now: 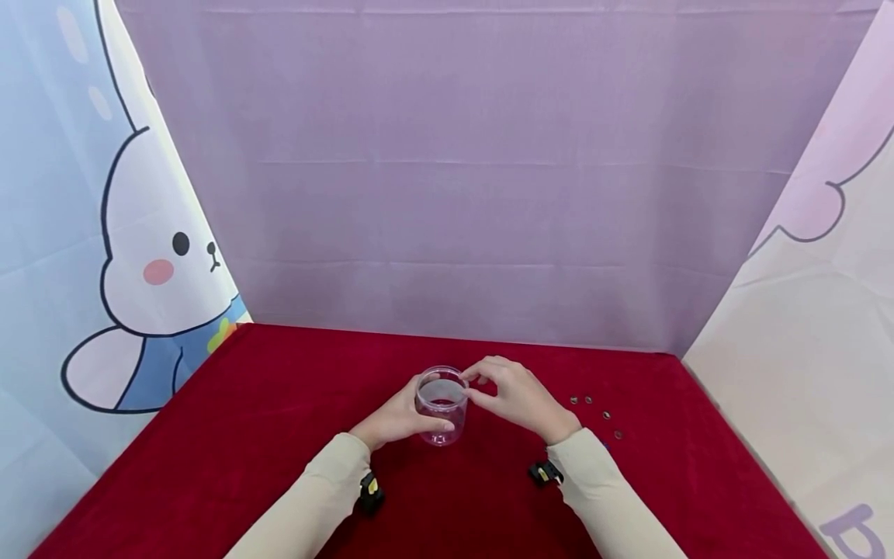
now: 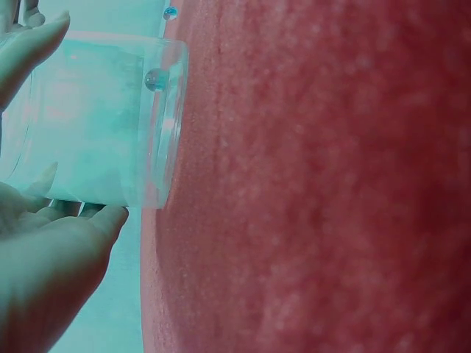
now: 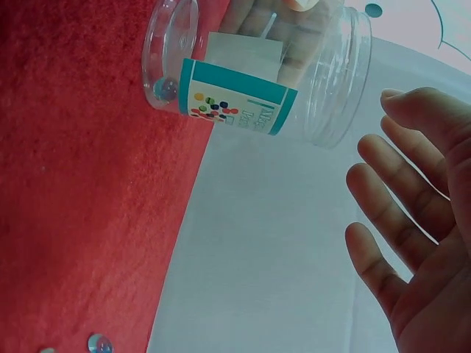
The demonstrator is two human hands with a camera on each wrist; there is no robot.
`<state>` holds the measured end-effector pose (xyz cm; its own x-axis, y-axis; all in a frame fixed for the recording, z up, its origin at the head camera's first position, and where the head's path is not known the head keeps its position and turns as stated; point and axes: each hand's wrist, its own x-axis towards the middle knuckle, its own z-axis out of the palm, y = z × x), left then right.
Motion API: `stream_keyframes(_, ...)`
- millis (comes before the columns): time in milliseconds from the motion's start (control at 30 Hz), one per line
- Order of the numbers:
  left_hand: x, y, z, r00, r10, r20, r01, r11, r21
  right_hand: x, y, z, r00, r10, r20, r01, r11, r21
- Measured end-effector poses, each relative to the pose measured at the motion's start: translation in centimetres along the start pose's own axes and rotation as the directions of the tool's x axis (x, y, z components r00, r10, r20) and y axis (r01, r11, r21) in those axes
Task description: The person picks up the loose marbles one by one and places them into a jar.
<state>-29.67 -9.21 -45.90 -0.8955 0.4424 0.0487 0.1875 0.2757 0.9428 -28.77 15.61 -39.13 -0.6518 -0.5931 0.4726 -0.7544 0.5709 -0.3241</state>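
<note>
The jar (image 1: 447,404) is gripped upright, presumably for steadiness, by the left hand (image 1: 400,416) curled round it, while the right hand (image 1: 520,394), fingers (image 3: 396,212) parted and empty, is held just beside.

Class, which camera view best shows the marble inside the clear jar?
Right wrist: there the marble shows its colours clearly, near the base of the jar. Left wrist shows it greyer; the head view doesn't resolve it.

Your right grip (image 3: 423,213) is beside the clear jar (image 3: 246,84), nearest its mouth; one marble (image 3: 166,90) lies inside, farther off.
</note>
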Motion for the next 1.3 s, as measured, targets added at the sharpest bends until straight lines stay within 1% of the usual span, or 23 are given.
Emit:
stream_keyframes(267, -0.1, 0.0, 0.0, 1.0, -0.013, 0.0, 0.013, 1.0, -0.006, -0.8, -0.3, -0.9, 1.0, 0.018, 0.014, -0.017, 0.998, -0.064)
stream_keyframes(433, -0.1, 0.1, 0.0, 1.0, -0.015, -0.002, 0.015, 1.0, 0.0, -1.6, -0.1, -1.3, 0.999, 0.032, 0.029, -0.03, 0.997, -0.072)
stream_keyframes(800, -0.3, 0.4, 0.0, 1.0, -0.029, -0.003, 0.029, 0.999, 0.021, -3.4, 0.4, -2.6, 0.998, 0.02, 0.053, -0.014, 0.994, -0.111)
stream_keyframes(1000, -0.3, 0.4, 0.0, 0.999, -0.033, -0.007, 0.033, 0.999, 0.026, -4.5, 0.4, -3.4, 0.998, 0.028, 0.054, -0.021, 0.992, -0.122)
stream_keyframes(1133, -0.3, 0.3, 0.0, 1.0, -0.029, -0.004, 0.029, 0.999, 0.02, -5.3, 0.7, -3.7, 0.997, 0.035, 0.064, -0.026, 0.991, -0.131)
stream_keyframes(1300, -0.2, 0.3, 0.0, 1.0, -0.022, -0.002, 0.022, 1.0, 0.016, -6.3, 1.2, -4.0, 0.993, 0.065, 0.095, -0.049, 0.986, -0.159)
